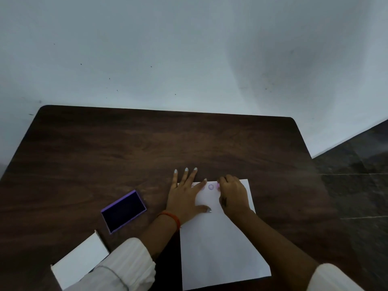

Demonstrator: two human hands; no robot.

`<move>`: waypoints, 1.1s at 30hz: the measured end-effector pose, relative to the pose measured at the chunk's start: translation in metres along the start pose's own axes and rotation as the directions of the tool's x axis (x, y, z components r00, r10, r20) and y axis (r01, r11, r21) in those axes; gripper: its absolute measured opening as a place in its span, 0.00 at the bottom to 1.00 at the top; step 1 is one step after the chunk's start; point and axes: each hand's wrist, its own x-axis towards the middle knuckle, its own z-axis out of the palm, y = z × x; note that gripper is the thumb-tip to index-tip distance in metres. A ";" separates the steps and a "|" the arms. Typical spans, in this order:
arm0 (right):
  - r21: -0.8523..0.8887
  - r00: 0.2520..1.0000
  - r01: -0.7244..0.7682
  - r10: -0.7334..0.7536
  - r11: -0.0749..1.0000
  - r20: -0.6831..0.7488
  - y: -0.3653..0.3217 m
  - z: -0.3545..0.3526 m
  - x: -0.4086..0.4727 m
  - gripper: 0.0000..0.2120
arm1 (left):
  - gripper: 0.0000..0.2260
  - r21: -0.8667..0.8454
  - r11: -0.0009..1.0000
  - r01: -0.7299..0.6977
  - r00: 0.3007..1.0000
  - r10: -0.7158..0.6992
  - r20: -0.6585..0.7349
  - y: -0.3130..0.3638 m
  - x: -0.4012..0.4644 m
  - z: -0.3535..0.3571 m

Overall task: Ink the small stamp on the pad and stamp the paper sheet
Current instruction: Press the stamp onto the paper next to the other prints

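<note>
Left hand (186, 196) spread flat on paper sheet (218, 244); right hand (233, 194) closed, pinching small stamp (218, 185) against sheet's far edge.

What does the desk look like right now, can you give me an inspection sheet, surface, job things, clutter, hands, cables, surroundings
Surface: dark wooden table, mostly bare.
Job's things: paper sheet near the front edge, round purple prints along its far edge; open ink pad left of the sheet; small stamp mostly hidden in the right hand.
Clutter: white box at the front left.
Grippers: left hand flat, holding the sheet's far left corner down; right hand closed on the stamp at the sheet's far edge.
Cables: nothing seen.
Surroundings: pale wall behind, dark tiled floor at right.
</note>
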 end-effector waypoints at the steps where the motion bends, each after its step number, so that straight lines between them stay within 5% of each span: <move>1: 0.003 1.000 -0.003 0.003 1.000 0.007 0.001 -0.001 -0.001 0.14 | 0.39 0.001 1.000 -0.001 1.000 0.001 0.007 0.000 0.000 -0.001; 5: 0.051 0.996 -0.045 0.041 0.998 0.079 0.004 -0.016 0.002 0.10 | 0.39 0.016 1.000 0.001 1.000 -0.001 0.016 0.003 -0.005 -0.006; 8: 0.295 0.951 -0.308 0.290 0.904 0.106 0.004 -0.029 -0.001 0.09 | 0.38 -0.028 1.000 0.011 1.000 -0.011 -0.016 0.005 -0.011 -0.010; 11: 0.744 0.873 -0.309 0.487 0.593 -0.026 0.004 -0.028 -0.026 0.05 | 0.35 -0.118 0.993 0.024 0.988 -0.041 -0.146 0.003 -0.023 -0.020; 13: 0.923 0.838 -0.262 0.542 0.283 0.072 0.009 -0.026 -0.042 0.06 | 0.32 -0.206 0.978 0.033 0.966 -0.084 -0.244 -0.001 -0.040 -0.028; 16: 0.934 0.829 -0.283 0.434 -0.217 0.353 0.014 -0.022 -0.059 0.05 | 0.29 -0.375 0.925 0.058 0.916 -0.199 -0.349 -0.007 -0.074 -0.035; 20: 0.809 0.843 -0.326 0.238 -0.489 0.483 0.008 -0.006 -0.088 0.07 | 0.30 -0.524 0.836 0.164 0.856 -0.385 -0.346 -0.013 -0.125 -0.025; 25: 0.728 0.838 -0.385 0.116 -0.568 0.533 -0.011 0.008 -0.112 0.11 | 0.29 -0.577 0.743 0.338 0.825 -0.529 -0.199 -0.015 -0.157 0.001; 33: 0.707 0.829 -0.428 0.066 -0.564 0.555 -0.023 0.024 -0.121 0.13 | 0.20 -0.556 0.753 0.351 0.822 -0.533 -0.203 -0.016 -0.148 0.007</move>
